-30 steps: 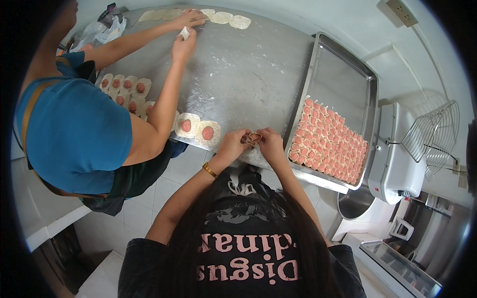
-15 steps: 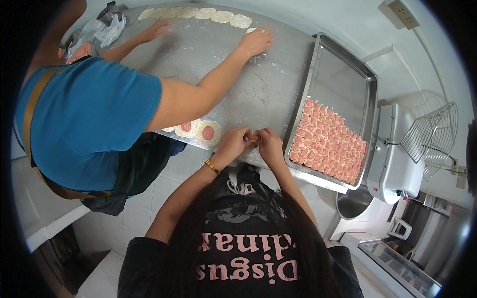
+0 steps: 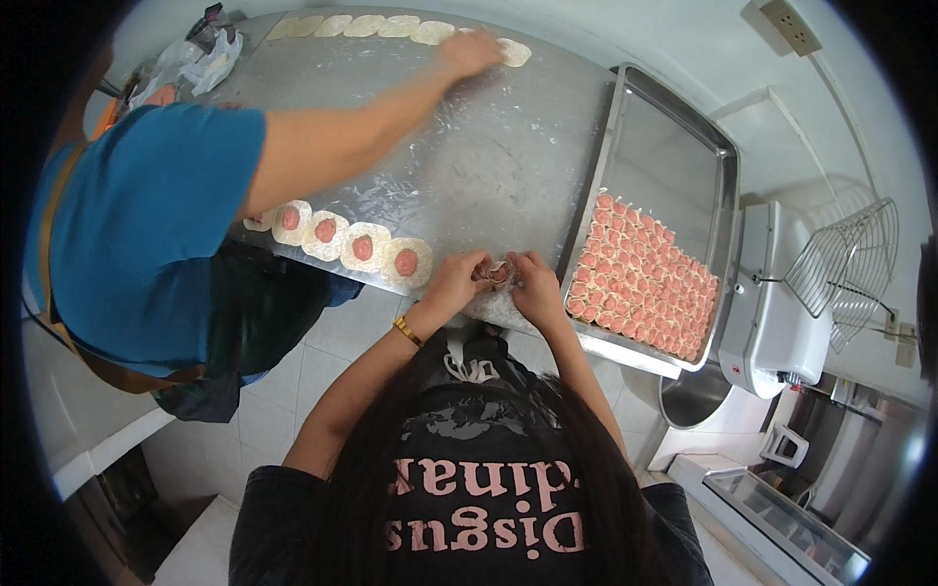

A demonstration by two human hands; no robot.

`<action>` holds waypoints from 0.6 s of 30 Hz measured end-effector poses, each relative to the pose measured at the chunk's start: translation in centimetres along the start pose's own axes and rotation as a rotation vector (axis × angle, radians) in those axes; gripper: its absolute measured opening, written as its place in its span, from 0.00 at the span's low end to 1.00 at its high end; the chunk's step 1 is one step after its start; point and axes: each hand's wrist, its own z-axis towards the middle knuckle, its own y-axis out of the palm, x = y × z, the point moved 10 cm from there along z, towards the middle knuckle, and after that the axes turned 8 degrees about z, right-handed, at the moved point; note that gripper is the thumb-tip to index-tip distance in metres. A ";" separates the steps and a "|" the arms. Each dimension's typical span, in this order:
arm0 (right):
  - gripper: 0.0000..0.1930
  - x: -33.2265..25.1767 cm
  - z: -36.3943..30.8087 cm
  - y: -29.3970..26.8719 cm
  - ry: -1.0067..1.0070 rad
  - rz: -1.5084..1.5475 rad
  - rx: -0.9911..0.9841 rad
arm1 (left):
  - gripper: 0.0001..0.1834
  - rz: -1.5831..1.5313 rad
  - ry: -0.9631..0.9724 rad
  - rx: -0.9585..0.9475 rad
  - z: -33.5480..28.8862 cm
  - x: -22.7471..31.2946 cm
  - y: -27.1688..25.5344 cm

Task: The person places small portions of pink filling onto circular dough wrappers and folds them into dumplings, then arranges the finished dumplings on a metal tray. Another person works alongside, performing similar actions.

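Head view, dial: clock directions run from the person's two hands, with 12 toward the table's far edge.
Left hand: fingers (image 3: 476, 270) curled and drawn nearly together, thumb and fingertips pinching the left side of a small filled wrapper (image 3: 498, 272).
Right hand (image 3: 532, 283): likewise bent inward, fingertips closed on the right side of that wrapper, meeting the left hand around it.
Piece in the fingers: held at the table's near edge between both hands; its folds are too small to make out.
Step in hand: apparently shaping, the wrapper's rim being gathered up around its meat.
Next move calls for: in my judgement, light, even pinching from both sides so the thin dough neither tears nor squeezes meat out.
Waiting wrappers: a row of flat rounds topped with meat, from 9 toward 10 o'clock, the nearest (image 3: 424, 256) just beside the left hand.
Tray (image 3: 670, 156): at 2 o'clock, its near part packed with shaped pieces (image 3: 640, 278) toward 3 o'clock, its far part bare metal.
Co-worker (image 3: 156, 234): at 9 o'clock in a blue top, one blurred hand (image 3: 472, 51) at 12 over the row of plain wrappers (image 3: 399, 26).
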 end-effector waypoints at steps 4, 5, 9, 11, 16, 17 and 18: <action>0.18 0.5 0.2 0.6 0.057 0.031 -0.046 | 0.13 0.052 0.042 -0.009 0.1 0.9 0.1; 0.18 0.3 0.3 0.8 0.035 0.048 -0.057 | 0.13 0.071 0.010 -0.038 0.1 0.6 0.4; 0.16 0.1 0.4 0.1 0.008 -0.056 -0.001 | 0.12 0.018 -0.002 -0.040 0.0 0.1 0.0; 0.15 0.7 0.3 0.0 0.076 -0.111 0.000 | 0.13 0.007 0.059 0.000 0.1 0.5 -0.3; 0.15 0.7 0.5 0.9 0.089 0.047 -0.076 | 0.13 0.059 0.025 -0.069 0.3 0.2 0.8; 0.14 0.2 0.5 0.8 0.044 0.081 -0.061 | 0.13 0.086 0.018 -0.093 0.2 0.2 1.0; 0.14 0.3 0.5 0.5 0.051 0.030 -0.036 | 0.13 0.114 0.018 -0.109 0.2 0.2 1.1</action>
